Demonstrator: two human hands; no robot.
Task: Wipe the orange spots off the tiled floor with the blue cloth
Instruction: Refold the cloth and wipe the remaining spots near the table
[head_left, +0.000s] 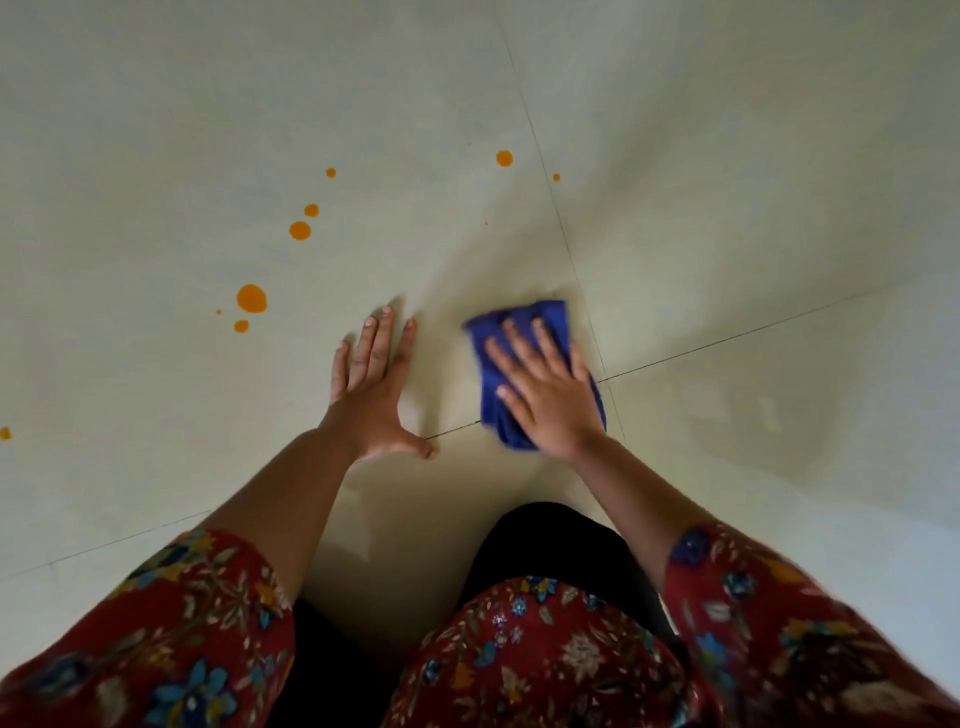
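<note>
Nine round orange spots (252, 299) are counted on the pale glossy tiled floor (727, 182). Seven are scattered at the left, and two lie further right, on either side of a grout line. The left hand (371, 384) is laid flat on the tile, fingers straight, thumb spread, nothing held. Just to its right, one crumpled blue cloth (524, 317) is pressed onto the floor beside a tile joint by the right hand (545, 400), whose fingers are stretched out and spread over it. Two red floral sleeves (171, 623) are seen below.
</note>
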